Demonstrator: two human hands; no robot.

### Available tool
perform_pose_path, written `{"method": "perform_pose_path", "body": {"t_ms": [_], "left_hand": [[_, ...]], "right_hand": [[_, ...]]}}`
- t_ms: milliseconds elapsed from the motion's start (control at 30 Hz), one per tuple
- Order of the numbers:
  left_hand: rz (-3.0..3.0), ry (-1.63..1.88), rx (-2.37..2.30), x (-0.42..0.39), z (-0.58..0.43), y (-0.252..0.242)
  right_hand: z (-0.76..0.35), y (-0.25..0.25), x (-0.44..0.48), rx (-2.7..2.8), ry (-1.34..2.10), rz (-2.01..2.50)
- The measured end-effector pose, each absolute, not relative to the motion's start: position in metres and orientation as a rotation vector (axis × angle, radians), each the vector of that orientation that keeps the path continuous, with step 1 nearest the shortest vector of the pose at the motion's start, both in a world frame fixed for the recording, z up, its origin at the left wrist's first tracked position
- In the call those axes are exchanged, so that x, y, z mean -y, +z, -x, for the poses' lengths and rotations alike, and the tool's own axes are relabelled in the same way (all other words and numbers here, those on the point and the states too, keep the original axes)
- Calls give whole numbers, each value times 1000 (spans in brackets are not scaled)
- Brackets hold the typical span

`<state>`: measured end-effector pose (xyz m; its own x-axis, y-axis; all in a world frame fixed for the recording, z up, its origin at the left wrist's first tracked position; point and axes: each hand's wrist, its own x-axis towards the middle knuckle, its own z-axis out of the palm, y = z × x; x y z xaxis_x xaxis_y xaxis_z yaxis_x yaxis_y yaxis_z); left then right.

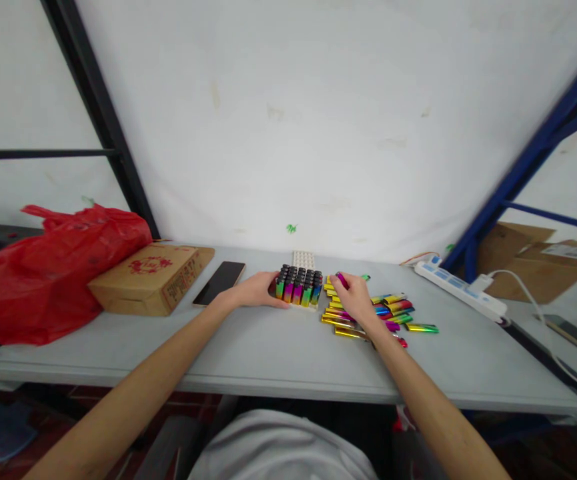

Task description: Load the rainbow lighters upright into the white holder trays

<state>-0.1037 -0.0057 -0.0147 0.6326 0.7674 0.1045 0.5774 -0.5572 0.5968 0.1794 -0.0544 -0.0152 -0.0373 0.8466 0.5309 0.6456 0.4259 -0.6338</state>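
Note:
A white tray (303, 257) stands mid-table, its near rows filled with upright rainbow-coloured lighters (299, 285). My left hand (255, 291) rests against the tray's left side, fingers curled on the block of lighters. My right hand (353, 299) is just right of the tray, pinching a magenta lighter (341, 279) near the tray's right edge. Under and beside that hand lies a loose pile of several rainbow lighters (393, 311) flat on the grey table (248, 353).
A black phone (219, 282) lies left of the tray, beside a cardboard box (152, 277) and a red plastic bag (53, 263). A white power strip (461, 287) with a cable sits at the right. More cardboard boxes (543, 263) stand beyond a blue rack post (528, 163).

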Motion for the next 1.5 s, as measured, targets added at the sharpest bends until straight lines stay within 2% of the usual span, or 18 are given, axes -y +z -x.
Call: {"method": "perform_pose_path", "body": {"t_ms": [900,1133,1500], "left_hand": [[-2351,488,-1070,6,103,-16],[-2345,501,-1057,6,104,-17],[-2393,511,-1085,0,105,-23]], "right_hand": [[-186,-7,60,2036,239,1235],[-185,2,66,2131,42,1089],[-186,-3,64,2261,252,1154]]}}
